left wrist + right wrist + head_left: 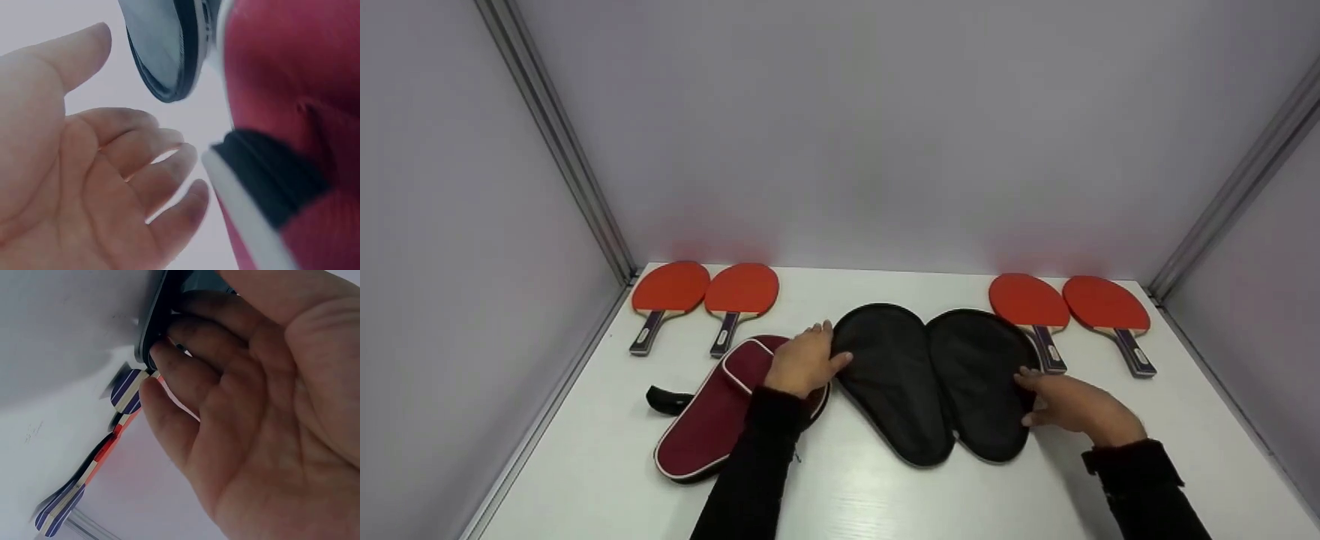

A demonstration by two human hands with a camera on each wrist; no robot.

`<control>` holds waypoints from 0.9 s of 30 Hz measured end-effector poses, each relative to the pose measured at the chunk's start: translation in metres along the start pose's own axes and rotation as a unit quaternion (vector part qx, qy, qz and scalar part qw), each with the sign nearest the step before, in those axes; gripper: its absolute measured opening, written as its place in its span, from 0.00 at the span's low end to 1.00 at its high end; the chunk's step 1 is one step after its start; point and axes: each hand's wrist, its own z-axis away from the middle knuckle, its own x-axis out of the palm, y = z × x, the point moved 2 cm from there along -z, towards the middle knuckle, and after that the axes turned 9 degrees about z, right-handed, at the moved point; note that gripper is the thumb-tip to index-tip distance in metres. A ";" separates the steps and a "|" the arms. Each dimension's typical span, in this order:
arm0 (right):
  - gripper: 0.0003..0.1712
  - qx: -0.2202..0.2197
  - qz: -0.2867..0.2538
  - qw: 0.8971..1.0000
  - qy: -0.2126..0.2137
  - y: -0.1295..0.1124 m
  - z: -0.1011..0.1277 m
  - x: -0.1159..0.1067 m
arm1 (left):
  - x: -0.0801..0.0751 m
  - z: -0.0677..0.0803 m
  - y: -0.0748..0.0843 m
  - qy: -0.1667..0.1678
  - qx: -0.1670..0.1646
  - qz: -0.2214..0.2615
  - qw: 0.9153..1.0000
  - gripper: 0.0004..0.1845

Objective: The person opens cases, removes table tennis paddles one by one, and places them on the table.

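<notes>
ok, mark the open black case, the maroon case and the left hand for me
open black case (896,382), head view, left half's lining.
maroon case (709,420), head view, middle of its cover.
left hand (802,364), head view, back of the hand.

Long black sleeves (750,465), bare hands.
</notes>
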 end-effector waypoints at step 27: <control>0.48 -0.011 0.038 0.999 0.023 -0.011 -0.003 0.004 | -0.061 0.032 0.056 0.016 0.038 0.087 0.995 0.35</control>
